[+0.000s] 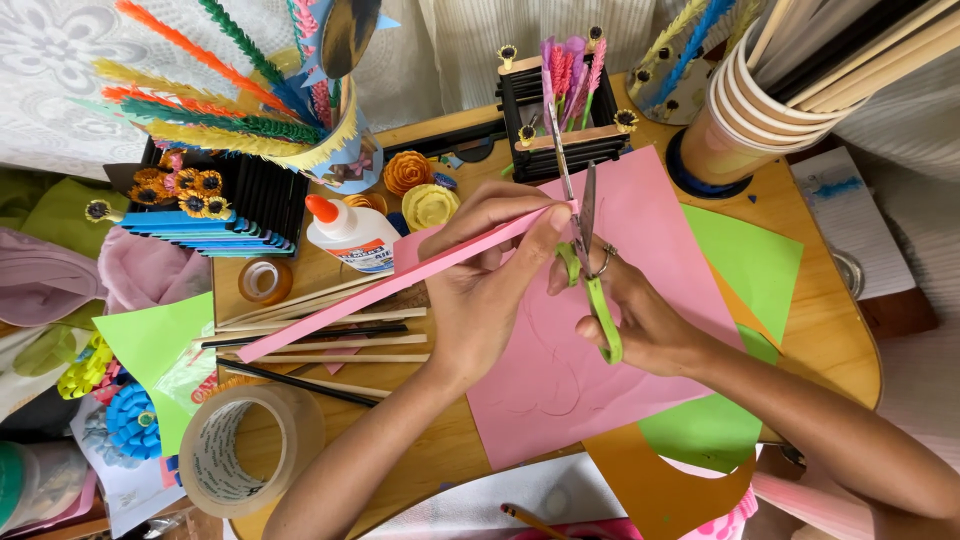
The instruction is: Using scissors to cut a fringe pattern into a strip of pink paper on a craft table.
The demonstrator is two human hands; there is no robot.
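Note:
My left hand (485, 290) pinches a long folded pink paper strip (370, 295) that slants down to the left over the table. My right hand (640, 315) grips green-handled scissors (590, 270), blades open and pointing up, at the strip's upper right end near my left thumb. Under both hands lies a large pink paper sheet (650, 220).
Green sheets (745, 260) and an orange sheet (660, 490) lie under the pink one. A white glue bottle (350, 235), a big tape roll (235, 450), a small tape roll (263, 280), thin paper sticks (320, 345), paper flowers (420, 190), a black holder (560, 120) and stacked cups (740, 110) crowd the wooden table (830, 320).

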